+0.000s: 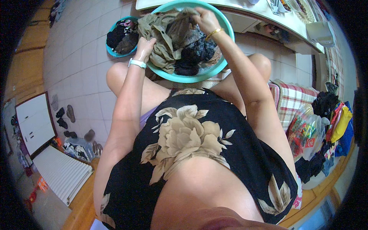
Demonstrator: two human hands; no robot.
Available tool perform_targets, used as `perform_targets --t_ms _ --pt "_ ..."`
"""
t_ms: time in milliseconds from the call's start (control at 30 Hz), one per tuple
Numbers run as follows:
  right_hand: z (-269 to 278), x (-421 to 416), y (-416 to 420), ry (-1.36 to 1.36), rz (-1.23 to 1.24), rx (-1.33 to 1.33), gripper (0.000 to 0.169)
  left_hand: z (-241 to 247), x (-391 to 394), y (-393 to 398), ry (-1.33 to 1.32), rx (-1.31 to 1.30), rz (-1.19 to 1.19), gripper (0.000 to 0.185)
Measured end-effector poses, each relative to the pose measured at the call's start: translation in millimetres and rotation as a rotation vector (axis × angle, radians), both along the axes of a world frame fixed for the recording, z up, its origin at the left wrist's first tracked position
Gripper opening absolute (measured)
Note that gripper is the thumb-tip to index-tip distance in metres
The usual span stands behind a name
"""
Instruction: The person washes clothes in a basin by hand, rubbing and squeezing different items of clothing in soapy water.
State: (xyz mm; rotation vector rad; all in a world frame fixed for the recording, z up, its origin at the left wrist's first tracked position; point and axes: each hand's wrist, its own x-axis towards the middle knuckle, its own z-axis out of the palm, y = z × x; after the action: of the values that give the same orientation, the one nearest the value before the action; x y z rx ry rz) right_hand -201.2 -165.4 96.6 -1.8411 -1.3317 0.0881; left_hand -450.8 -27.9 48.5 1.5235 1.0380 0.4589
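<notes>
A large turquoise plastic basin (198, 78) stands between my knees, with wet clothes inside. My left hand (146, 47), with a white watch band at the wrist, grips a khaki garment (162, 49) at the basin's left rim. Over the basin's right part, my right hand (206, 20), a gold bracelet on its wrist, holds a brown part of cloth (182, 26); whether this belongs to the khaki garment I cannot tell. Dark patterned clothes (198, 51) lie in the basin below my right hand, with some suds near them.
A smaller turquoise basin (108, 50) of dark clothes stands on the tiled floor at left. A white-topped table (244, 13) lies beyond. At right are a plaid-covered seat (296, 96), a plastic bag (307, 135) and piled clothes (340, 123). Shoes (70, 113) lie at left.
</notes>
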Motion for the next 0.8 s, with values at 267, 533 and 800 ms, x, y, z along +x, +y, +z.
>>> perform_targets --t_ms 267,533,800 --pt "123 10 19 0.48 0.183 0.293 0.015 35 26 -14 0.447 0.556 -0.367 0.039" --pt "151 0 27 0.502 0.22 -0.025 0.017 98 51 -40 -0.041 0.99 -0.358 0.082" --pt "11 33 33 0.606 0.305 -0.024 0.037 58 74 -16 0.15 0.436 -0.23 0.032"
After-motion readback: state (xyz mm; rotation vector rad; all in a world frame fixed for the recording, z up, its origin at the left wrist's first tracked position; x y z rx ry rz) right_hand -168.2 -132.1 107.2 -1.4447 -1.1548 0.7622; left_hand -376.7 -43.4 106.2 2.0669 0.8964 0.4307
